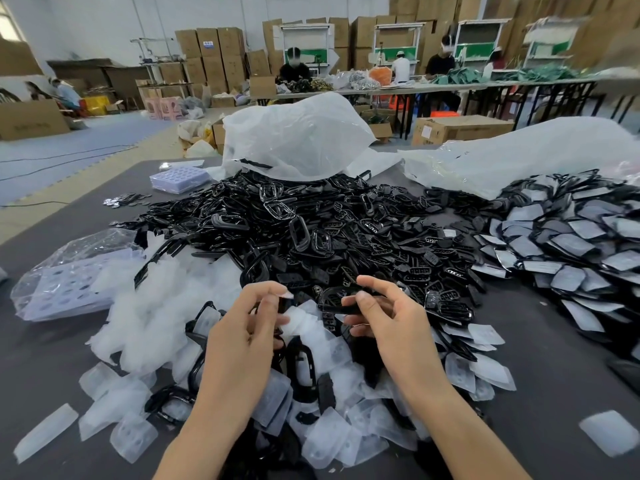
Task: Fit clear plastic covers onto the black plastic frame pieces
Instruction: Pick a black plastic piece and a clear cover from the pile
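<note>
Far to the left of the heap of black frame pieces (pixel 294 230), a clear bag of moulded trays (pixel 65 282) lies on the grey counter (pixel 554 375). Between that bag and the heap, and spilling round the heap's near-left foot, is a drift of loose clear covers (pixel 156 306).

At the heap's near edge the left hand (pixel 242 327) is raised with its fingers curled. It seems to pinch one clear cover (pixel 294 320) at the fingertips, though the pale piece blends with the loose ones beneath it, so the hold is not certain. Just to the right, also over the heap's near edge, the right hand (pixel 391 327) grips a single black frame (pixel 346 303) between thumb and bent fingers. The frame's long axis runs roughly left to right, and its free end points toward the left hand.

The next move, as I judge it, turns on that gap. The cover sits just left of and slightly below the frame's free end, almost touching it, so the left hand is the nearer one to bring it across. The cover would need its long side lined up with the frame's before pressing on.

To the right of the heap lies a spread of finished pieces (pixel 571 244), dark frames with pale covers on. Behind the heap and to its right rest white plastic sacks (pixel 298 133).
</note>
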Tool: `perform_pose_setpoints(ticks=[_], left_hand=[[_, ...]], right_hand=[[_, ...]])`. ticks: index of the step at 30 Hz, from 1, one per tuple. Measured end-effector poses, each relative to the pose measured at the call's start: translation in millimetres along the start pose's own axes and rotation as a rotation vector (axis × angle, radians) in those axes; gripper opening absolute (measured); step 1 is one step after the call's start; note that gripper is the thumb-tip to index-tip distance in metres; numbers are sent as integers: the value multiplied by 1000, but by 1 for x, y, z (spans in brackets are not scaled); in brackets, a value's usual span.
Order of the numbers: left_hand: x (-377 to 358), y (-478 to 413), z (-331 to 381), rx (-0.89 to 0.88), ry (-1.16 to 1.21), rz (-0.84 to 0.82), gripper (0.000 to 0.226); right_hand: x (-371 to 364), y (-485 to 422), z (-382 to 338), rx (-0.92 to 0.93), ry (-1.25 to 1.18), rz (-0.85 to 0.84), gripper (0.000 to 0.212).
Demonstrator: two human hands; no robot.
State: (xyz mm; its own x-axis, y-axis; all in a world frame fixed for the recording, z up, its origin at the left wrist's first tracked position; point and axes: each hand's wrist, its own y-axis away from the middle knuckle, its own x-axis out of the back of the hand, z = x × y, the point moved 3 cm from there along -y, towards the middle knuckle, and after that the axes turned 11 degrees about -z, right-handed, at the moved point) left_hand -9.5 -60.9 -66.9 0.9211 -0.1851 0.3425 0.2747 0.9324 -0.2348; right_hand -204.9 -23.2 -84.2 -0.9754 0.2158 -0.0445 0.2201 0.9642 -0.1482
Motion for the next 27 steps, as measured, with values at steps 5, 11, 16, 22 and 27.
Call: perform_pose_setpoints(ticks=[5, 11, 16, 22, 27], left_hand=[[3, 0, 6, -5, 133, 34, 24], [7, -3, -1, 29, -53, 27, 23], [5, -1, -7, 67, -583, -19, 40], [-14, 7, 13, -257, -783, -36, 31], [-57, 12, 16, -468, -938, -302, 42]], right_hand=[[2, 0, 1, -29, -53, 2, 24], [4, -2, 1, -19, -44, 22, 27], [6, -1, -1, 16, -48, 74, 27], [15, -3, -6, 54, -80, 185, 27], [18, -4, -4, 52, -99, 228, 26]])
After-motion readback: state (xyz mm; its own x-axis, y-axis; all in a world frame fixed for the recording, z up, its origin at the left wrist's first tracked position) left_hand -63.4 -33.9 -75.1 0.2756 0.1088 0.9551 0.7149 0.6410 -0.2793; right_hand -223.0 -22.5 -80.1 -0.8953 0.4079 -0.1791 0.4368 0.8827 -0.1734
